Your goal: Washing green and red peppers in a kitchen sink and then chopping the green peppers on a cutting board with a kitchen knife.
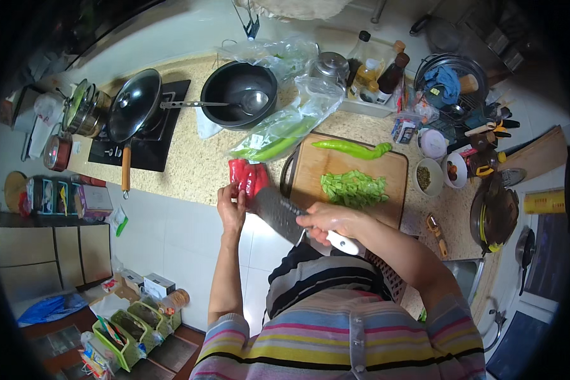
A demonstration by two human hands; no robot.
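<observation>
My left hand [232, 205] touches the near end of a red pepper [250, 176], or several side by side, at the counter's front edge. My right hand [331, 221] grips the white handle of a cleaver [280, 213]; its broad dark blade reaches left, close to the red pepper. On the wooden cutting board [304, 178] lies a heap of chopped green pepper [354, 186], with a whole long green pepper [351, 147] along the board's far side. A clear plastic bag [285, 135] holding more green peppers rests beyond the red one.
A black bowl [211, 107] with a ladle stands behind the bag. Left of it, a lidded wok [135, 107] sits on the cooktop [171, 137]. Bottles [392, 78] stand at the back, small bowls [428, 177] right of the board, and a peeler [437, 235] nearer the sink.
</observation>
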